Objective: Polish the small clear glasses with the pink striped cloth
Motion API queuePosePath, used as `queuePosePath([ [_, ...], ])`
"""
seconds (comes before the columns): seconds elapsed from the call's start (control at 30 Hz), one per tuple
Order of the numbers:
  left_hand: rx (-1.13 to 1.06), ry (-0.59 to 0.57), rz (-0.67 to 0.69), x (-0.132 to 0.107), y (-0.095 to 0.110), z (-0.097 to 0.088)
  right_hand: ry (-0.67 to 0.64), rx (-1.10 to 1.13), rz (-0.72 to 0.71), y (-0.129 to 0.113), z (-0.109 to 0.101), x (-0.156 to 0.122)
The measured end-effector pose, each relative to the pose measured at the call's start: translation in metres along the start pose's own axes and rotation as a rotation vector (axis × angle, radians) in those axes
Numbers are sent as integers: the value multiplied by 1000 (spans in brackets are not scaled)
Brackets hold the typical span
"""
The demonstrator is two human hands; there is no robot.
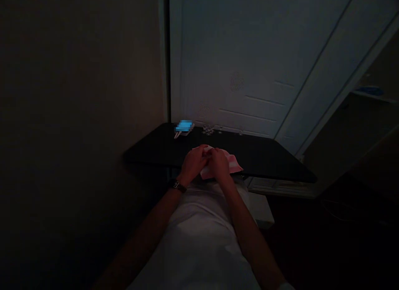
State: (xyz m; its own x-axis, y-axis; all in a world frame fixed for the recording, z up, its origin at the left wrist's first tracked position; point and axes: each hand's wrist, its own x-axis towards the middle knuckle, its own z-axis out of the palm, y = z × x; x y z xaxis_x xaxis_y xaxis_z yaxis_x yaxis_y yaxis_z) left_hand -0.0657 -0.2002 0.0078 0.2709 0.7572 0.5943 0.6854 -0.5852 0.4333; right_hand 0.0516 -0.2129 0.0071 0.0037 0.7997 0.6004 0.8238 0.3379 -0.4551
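A pink-and-white cloth point(236, 165) is bunched up at the near edge of the dark table point(264, 157), in front of my body. My left hand point(193, 163), with a dark band on its wrist, has its fingers curled in on the cloth's left part. Close beside it, almost touching, my right hand point(220, 163) grips the cloth from the other side. The cloth's right corner spreads out past my right hand. In the dim light my fingertips are partly hidden, and I cannot tell whether the cloth is wrapped round anything.
At the table's back left lies a device with a blurred blue screen point(184, 126), a white cable beside it. Several small clear glass-like pieces point(208, 129) stand along the back edge. Behind rises a pale panelled door point(218, 53); a wall point(77, 94) is on the left.
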Motion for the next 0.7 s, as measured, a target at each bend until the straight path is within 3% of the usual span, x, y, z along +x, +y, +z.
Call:
queuePosePath([
  [0.3,-61,15,66,-1,-9,2,42,18,21,25,-2,-2],
  [0.57,-2,26,89,0,-16,9,202,391,138,13,-15,8],
  [0.7,24,51,66,0,-14,9,75,389,128,11,-3,7],
])
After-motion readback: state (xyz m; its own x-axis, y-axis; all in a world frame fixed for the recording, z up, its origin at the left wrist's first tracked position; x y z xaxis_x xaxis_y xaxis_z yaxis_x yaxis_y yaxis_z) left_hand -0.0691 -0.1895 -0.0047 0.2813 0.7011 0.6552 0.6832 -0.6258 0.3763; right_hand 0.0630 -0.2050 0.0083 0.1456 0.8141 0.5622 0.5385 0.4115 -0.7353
